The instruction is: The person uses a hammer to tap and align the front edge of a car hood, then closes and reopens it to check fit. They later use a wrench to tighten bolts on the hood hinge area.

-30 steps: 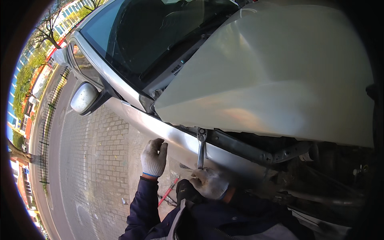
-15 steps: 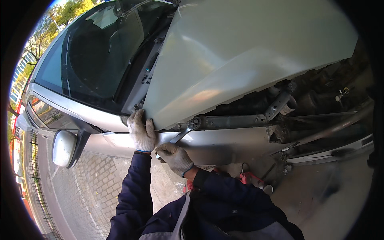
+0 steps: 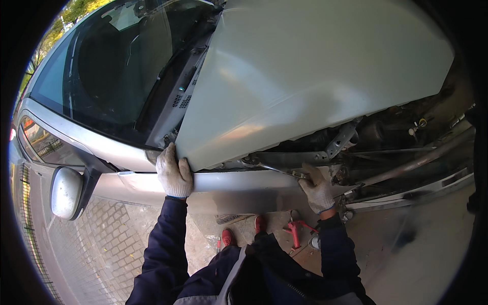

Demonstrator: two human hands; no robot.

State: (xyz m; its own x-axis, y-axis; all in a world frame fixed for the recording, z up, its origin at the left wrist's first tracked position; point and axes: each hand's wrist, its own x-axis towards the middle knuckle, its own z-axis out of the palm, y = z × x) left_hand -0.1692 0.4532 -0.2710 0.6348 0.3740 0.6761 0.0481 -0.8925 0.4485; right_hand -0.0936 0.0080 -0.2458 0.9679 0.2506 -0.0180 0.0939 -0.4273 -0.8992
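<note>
Right hand (image 3: 316, 189) curled round the ratchet wrench's (image 3: 277, 168) handle end, right of centre | left hand (image 3: 174, 173) loosely open at hood (image 3: 315, 66) corner, centre-left | wrench mid-frame, above fender (image 3: 244, 182)

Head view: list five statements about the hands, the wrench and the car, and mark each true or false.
1. The right hand grips a wrench. True.
2. The left hand hangs far from the car. False: it rests on it by the hood.
3. The side mirror lies left of both hands. True.
4. Both hands are bare. False: they wear pale gloves.
5. Red shoes show below. True.
</note>
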